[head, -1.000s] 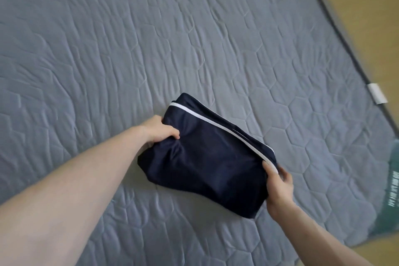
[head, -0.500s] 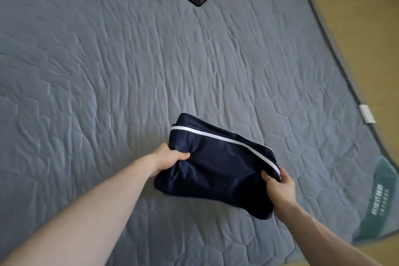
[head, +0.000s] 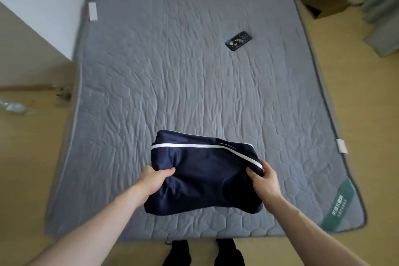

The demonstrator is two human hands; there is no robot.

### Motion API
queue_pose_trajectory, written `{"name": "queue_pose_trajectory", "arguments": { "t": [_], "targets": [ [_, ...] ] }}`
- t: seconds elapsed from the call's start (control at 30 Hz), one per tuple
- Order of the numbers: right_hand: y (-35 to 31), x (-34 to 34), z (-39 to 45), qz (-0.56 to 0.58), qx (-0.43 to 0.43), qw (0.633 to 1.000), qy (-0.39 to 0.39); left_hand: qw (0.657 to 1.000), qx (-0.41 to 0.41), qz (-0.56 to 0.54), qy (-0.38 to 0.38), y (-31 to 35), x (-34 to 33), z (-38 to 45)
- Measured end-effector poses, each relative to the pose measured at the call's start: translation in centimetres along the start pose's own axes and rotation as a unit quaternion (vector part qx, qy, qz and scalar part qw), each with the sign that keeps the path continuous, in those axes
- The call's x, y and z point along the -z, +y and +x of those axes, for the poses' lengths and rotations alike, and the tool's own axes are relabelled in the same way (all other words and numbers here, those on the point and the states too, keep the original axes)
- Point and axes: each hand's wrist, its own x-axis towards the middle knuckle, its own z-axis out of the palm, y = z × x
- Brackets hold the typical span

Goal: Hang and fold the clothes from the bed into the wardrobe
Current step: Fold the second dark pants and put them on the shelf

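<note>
Head view: both hands carry the folded navy-blue fabric garment with white piping (head: 205,176) near the foot end of the grey quilted bed (head: 194,84).
Change: a second ago the bundle lay low against the quilt; now it rides higher and squarer to the body, and the view has pulled back to show the whole bed.
Left grip: left hand (head: 154,179) pinches the left edge, thumb on top.
Right grip: right hand (head: 264,179) clamps the right corner at the white stripe.
Elsewhere: black smartphone (head: 239,40) lies well apart up the bed.
Meaning: folding looks finished; carrying it to the wardrobe seems next.
</note>
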Motion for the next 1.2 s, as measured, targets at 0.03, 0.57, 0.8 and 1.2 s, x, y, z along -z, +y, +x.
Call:
{"name": "queue_pose_trajectory", "arguments": {
  "t": [0.03,0.57,0.8,1.2],
  "targets": [
    [-1.7,-0.1,-1.6,-0.002,0.003,1.000,-0.020,1.000,-0.005,-0.010,0.013,0.4,1.3,-2.5],
    [-26.3,-11.0,-21.9,-0.135,0.218,0.916,-0.309,0.919,-0.114,-0.260,0.274,-3.1,18.4,-36.3],
    [-32.9,-24.9,-34.0,-0.164,0.283,0.840,-0.432,0.844,-0.125,-0.369,0.368,-9.7,28.6,-45.0],
    [-37.9,-47.9,-55.7,-0.160,0.320,0.748,-0.559,0.747,-0.122,-0.438,0.486,-19.2,50.2,-56.1]
  ]
}}
